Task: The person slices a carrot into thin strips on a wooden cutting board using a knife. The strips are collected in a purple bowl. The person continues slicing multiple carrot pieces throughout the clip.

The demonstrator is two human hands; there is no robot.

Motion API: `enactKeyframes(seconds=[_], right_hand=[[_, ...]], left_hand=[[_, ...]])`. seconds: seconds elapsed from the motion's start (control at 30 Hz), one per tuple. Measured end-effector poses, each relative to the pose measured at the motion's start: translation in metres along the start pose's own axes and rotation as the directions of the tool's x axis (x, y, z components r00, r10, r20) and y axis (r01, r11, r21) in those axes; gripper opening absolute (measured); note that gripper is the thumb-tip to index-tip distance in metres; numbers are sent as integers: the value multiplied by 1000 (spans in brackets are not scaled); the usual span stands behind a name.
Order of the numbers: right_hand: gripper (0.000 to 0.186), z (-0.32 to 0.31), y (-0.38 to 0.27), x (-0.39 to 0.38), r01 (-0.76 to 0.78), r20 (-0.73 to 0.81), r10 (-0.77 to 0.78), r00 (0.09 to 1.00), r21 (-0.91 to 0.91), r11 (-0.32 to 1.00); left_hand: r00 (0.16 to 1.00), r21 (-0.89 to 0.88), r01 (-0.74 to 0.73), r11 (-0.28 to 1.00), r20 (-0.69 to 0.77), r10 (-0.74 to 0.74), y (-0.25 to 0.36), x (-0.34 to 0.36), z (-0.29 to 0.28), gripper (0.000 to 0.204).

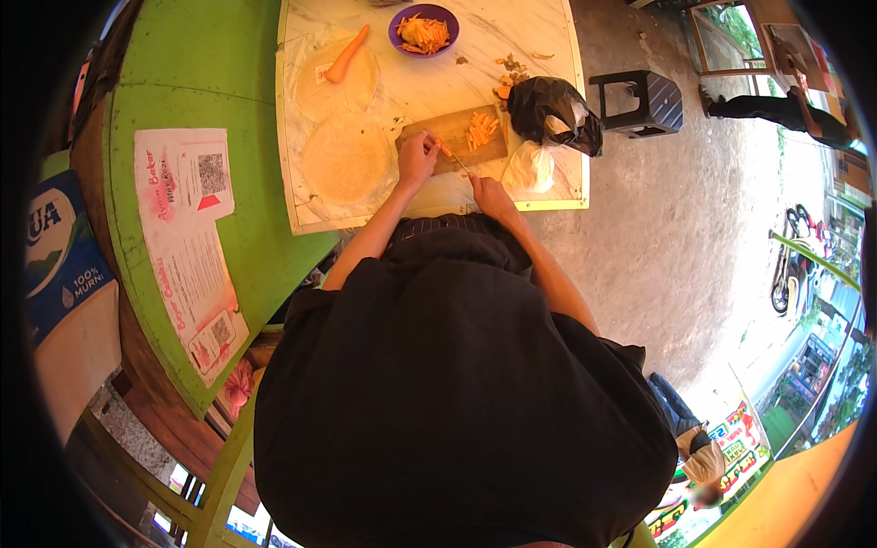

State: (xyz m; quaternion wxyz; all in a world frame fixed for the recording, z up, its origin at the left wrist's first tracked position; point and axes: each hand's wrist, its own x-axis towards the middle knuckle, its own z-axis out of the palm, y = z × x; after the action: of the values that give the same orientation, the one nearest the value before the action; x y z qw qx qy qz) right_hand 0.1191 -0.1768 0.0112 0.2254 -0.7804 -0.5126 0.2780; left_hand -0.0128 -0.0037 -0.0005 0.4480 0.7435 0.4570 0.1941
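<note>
hands (419, 160) at a wooden board (446, 130) bearing carrot strips (481, 131), the right holding a knife (456, 160).

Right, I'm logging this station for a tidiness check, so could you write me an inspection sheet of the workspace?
Surface: white marbled table with light edging.
Job's things: carrot strips on a wooden cutting board; more in a purple bowl; a whole carrot on a round pale disc, another disc nearer.
Clutter: black bag and white bag at the board's right; small scraps.
Hands: right hand holds a knife; left hand at the board, its grip unclear.
Cables: nothing seen at the table.
Surroundings: grey floor, dark stool, green surface at left.
</note>
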Motion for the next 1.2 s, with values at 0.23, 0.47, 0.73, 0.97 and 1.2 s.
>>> enactKeyframes(seconds=[0.23, 0.47, 0.73, 0.97, 1.2], right_hand=[[27, 6, 26, 19, 405, 162, -378, 912, -517, 755], [28, 18, 34, 18, 329, 123, -310, 943, -488, 808], [30, 49, 61, 4, 372, -68, -491, 868, -565, 736], [35, 53, 67, -16, 156, -112, -197, 974, -301, 941], [28, 33, 59, -31, 303, -74, -401, 913, -536, 788]], left_hand=[[999, -52, -33, 998, -2, 33, -1, 5, 0, 10], [1000, -32, -21, 999, 23, 21, 0, 7, 1, 9], [1000, -1, -6, 1000, 8, 6, 2, 5, 2, 10], [1000, 6, 20, 1000, 4, -20, 1, 4, 6, 12], [1000, -13, 11, 1000, -2, -11, -2, 2, 4, 11]])
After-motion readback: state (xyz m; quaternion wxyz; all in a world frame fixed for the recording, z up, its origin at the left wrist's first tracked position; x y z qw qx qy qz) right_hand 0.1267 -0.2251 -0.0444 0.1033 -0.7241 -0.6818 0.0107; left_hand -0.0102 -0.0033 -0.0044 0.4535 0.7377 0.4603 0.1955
